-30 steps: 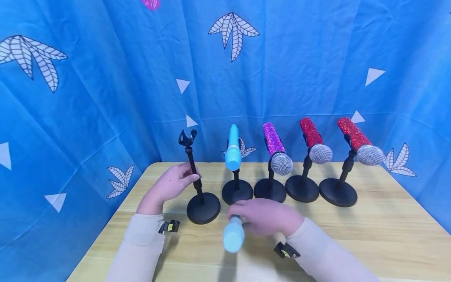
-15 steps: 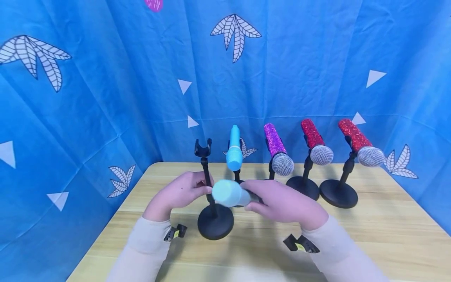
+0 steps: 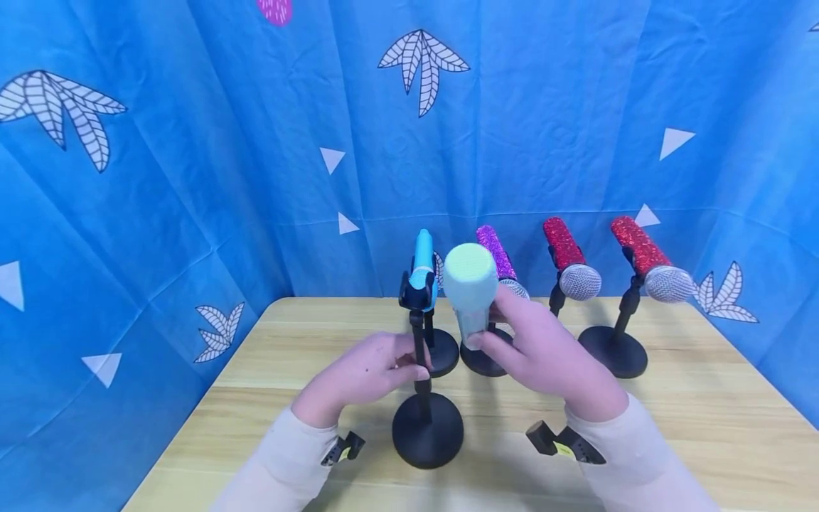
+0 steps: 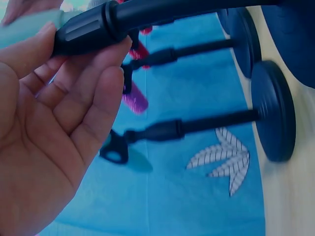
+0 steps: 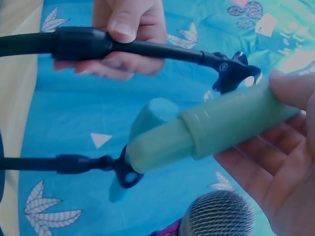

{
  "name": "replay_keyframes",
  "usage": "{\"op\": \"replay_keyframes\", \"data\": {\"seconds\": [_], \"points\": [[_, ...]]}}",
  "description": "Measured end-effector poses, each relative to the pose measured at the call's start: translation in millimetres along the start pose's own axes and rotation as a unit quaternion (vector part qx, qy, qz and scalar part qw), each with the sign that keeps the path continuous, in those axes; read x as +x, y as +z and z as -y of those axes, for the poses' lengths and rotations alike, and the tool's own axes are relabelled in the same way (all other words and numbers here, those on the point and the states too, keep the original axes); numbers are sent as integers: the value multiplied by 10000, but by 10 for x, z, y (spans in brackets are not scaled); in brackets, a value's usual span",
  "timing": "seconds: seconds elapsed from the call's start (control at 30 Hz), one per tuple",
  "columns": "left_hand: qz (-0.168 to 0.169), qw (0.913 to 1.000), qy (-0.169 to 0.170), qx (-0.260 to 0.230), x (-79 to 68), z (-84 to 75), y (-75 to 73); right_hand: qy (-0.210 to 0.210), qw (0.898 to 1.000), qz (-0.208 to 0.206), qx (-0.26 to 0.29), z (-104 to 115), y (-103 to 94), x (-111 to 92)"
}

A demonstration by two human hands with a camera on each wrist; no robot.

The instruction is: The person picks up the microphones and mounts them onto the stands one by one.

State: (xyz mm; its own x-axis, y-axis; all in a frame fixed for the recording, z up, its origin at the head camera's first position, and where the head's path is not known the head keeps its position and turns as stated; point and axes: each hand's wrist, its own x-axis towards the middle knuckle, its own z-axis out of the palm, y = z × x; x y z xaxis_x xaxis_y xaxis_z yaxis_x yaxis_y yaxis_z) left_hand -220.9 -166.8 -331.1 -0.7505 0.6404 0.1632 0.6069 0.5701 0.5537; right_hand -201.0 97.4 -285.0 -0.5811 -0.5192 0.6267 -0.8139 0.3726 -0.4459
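My left hand [image 3: 365, 373] pinches the pole of an empty black microphone stand [image 3: 427, 432] between thumb and fingers, its cradle uppermost. To the right, my right hand [image 3: 553, 348] grips a pale turquoise microphone [image 3: 470, 281] with the rounded head up. In the right wrist view the microphone's narrower handle end [image 5: 162, 150] points away from the hand, and the stand's open cradle [image 5: 236, 73] is close beside the microphone, with none inside it. Behind the held stand, a bright blue microphone [image 3: 424, 249] rests in another stand, partly hidden.
A purple glitter microphone [image 3: 493, 245] and two red glitter ones, one nearer [image 3: 564, 242] and one at far right [image 3: 640, 245], sit on black stands along the back of the wooden table [image 3: 256, 427]. A blue patterned cloth [image 3: 544, 107] hangs behind and at the sides.
My left hand has brought the stand rightward and nearer to me. My right hand has raised the turquoise microphone from low over the table, turning its head upward.
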Motion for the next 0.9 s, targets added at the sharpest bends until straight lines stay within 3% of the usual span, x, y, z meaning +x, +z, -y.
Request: {"op": "replay_keyframes", "data": {"seconds": [0.33,0.63,0.9], "points": [[97,9970,743,214,75,-264,224,-151,9945,-1027,-125,149,-81,11],[35,9956,878,310,75,-321,289,-82,9875,-1569,-147,119,-12,84],[-6,9939,1026,414,67,-302,303,-41,9854,-1694,196,122,61,176]]}}
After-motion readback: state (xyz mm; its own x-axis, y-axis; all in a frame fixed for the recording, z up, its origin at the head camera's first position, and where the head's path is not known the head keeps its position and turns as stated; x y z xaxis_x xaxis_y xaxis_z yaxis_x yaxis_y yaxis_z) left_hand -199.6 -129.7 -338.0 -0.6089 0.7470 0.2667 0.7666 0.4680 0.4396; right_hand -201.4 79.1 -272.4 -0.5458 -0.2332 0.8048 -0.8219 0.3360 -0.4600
